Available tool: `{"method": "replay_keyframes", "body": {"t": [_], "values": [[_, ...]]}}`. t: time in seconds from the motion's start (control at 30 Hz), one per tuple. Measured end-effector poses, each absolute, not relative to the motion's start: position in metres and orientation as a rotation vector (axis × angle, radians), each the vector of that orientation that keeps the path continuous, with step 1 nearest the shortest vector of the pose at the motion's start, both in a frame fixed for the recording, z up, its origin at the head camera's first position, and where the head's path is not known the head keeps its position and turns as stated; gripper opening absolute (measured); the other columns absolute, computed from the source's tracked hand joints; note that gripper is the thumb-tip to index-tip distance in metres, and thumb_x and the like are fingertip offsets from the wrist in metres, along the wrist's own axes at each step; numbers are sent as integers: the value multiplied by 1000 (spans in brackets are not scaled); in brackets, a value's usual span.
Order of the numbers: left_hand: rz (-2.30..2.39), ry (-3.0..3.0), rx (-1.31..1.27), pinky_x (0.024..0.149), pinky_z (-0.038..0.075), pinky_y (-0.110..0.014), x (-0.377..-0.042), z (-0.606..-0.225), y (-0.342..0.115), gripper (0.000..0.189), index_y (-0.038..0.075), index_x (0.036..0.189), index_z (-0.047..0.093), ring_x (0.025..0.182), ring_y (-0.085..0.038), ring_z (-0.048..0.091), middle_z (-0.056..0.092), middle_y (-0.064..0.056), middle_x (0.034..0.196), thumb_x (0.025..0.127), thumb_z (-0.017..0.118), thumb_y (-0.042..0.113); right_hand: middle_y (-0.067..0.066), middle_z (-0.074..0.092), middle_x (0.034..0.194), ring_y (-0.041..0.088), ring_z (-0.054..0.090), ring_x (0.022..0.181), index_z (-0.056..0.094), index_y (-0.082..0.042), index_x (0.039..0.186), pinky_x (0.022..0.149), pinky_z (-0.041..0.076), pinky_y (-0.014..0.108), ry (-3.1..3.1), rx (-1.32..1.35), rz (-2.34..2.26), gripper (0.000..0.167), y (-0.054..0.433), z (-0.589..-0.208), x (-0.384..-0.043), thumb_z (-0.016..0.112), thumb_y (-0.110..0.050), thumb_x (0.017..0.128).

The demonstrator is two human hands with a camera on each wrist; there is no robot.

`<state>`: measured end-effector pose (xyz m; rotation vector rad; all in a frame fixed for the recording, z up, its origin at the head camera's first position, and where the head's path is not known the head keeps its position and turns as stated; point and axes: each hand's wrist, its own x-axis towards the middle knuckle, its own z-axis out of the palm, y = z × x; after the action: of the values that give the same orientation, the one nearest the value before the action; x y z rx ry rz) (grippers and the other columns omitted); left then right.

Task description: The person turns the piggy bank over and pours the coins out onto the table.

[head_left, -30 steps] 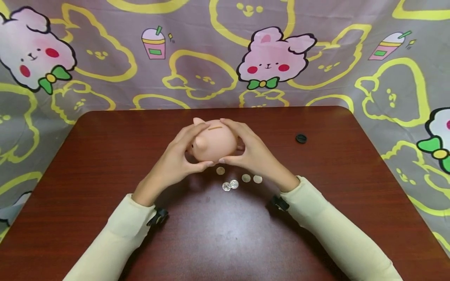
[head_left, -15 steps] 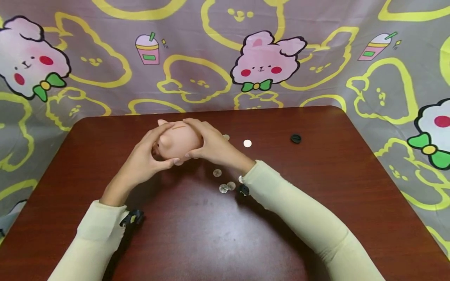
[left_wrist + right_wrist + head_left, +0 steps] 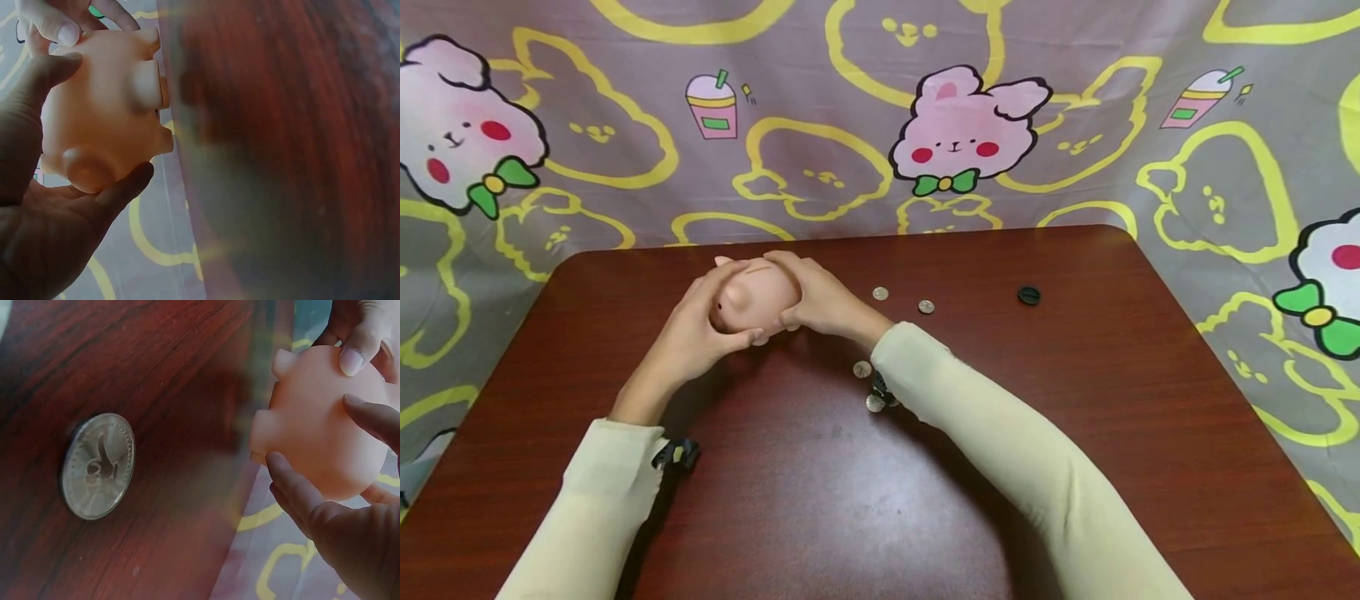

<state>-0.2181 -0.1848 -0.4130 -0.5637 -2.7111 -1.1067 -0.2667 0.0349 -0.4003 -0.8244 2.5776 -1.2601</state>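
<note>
A pink piggy bank [image 3: 765, 298] with a slot along its back is gripped from both sides at the table's far left. My left hand [image 3: 688, 327] curves round its head end, thumb along the near flank. At the rear end my right hand [image 3: 820, 298] holds it, thumb on the same flank. In the left wrist view the pig's body [image 3: 103, 94] lies between the fingers and thumb, its feet facing the table. The right wrist view shows its rounded rear [image 3: 331, 425] and a large coin [image 3: 99, 466] close to the camera.
Silvery coins lie on the brown table [image 3: 790, 500]: one coin [image 3: 880, 293] and another [image 3: 927, 307] behind the right forearm, one [image 3: 862, 369] in front, more [image 3: 875, 403] partly under the wrist camera. A black round plug [image 3: 1029, 296] lies farther right. A patterned cloth [image 3: 820, 100] hangs behind.
Both hands have carried the piggy bank leftward across the table. Two coins formerly hidden behind the right hand and pig now show on the far side of the right forearm.
</note>
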Motion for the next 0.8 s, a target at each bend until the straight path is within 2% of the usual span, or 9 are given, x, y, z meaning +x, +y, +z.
{"method": "replay_keyframes", "body": {"t": [0.3, 0.57, 0.8], "values": [[-1183, -2661, -575, 111, 34, -65, -226, -424, -183, 91, 10, 158, 41, 142, -45, 39, 39, -27, 157, 80, 89, 1, 19, 48, 149, 30, 52, 128, 39, -14, 159, 104, 50, 39, 2558, -828, -1293, 89, 32, -407, -272, 77, 4, 81], [-1198, -2670, -603, 113, 32, -68, -231, -424, -187, 90, 8, 156, 38, 145, -46, 34, 37, -28, 158, 81, 87, -2, 17, 48, 154, 29, 47, 138, 40, -13, 159, 113, 44, 47, 2602, -817, -1292, 89, 26, -408, -271, 78, 3, 81], [-1206, -2684, -622, 115, 30, -67, -232, -424, -191, 90, 7, 158, 37, 146, -46, 32, 35, -27, 160, 83, 85, -2, 15, 49, 154, 28, 45, 142, 42, -14, 158, 115, 43, 47, 2625, -801, -1301, 88, 21, -408, -268, 79, 1, 81]]}}
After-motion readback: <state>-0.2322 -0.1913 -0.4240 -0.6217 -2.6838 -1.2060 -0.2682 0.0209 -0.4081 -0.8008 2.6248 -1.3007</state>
